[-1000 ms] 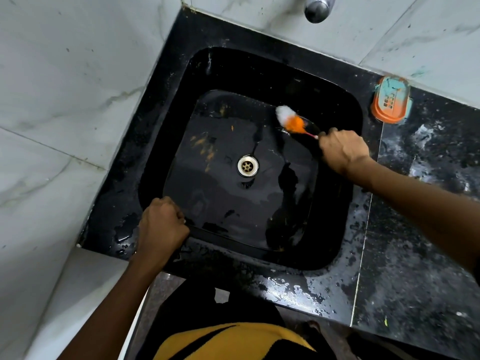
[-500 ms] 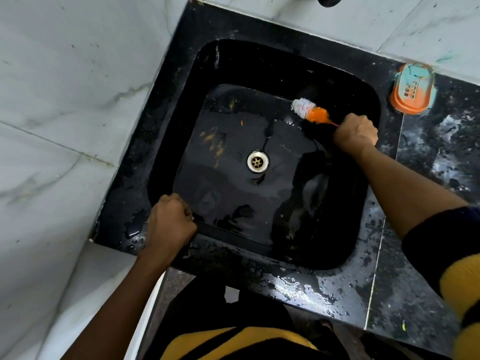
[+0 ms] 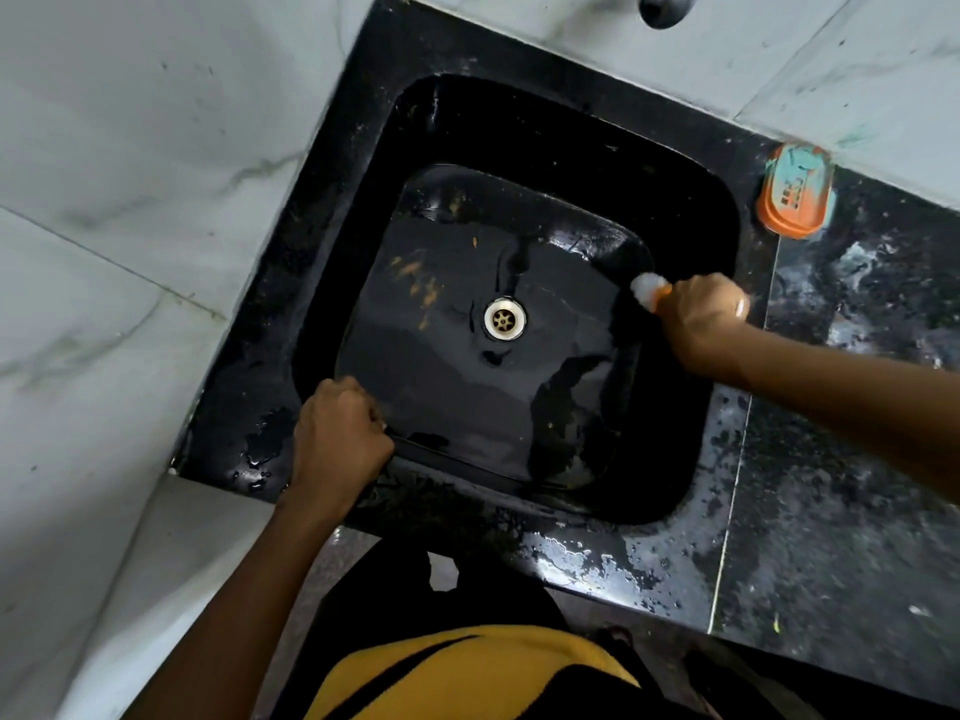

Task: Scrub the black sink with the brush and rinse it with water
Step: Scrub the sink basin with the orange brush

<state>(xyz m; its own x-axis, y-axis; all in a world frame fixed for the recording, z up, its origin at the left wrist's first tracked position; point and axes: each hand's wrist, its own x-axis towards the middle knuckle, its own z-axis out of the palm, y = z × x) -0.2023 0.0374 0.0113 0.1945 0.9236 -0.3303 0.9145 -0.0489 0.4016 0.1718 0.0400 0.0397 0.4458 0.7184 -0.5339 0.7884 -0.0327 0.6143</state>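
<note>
Head view: one sink [image 3: 524,122] is set in a wet black worktop [image 3: 810,511], one drain [image 3: 505,318] at its centre. At 3 o'clock of the drain the right hand [image 3: 698,317] has its grip curled round one brush [image 3: 647,290], bristles at the basin's right wall. At 7 o'clock the left hand [image 3: 337,439] grips the near rim. One soap dish [image 3: 794,192] sits at 2 o'clock, one tap [image 3: 665,7] at 12.

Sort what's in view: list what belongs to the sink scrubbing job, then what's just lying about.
For the job:
brush, held in right hand
sink
tap, for rinsing
left hand, gripping the sink's near rim

Lying about:
orange soap dish on the counter
</note>
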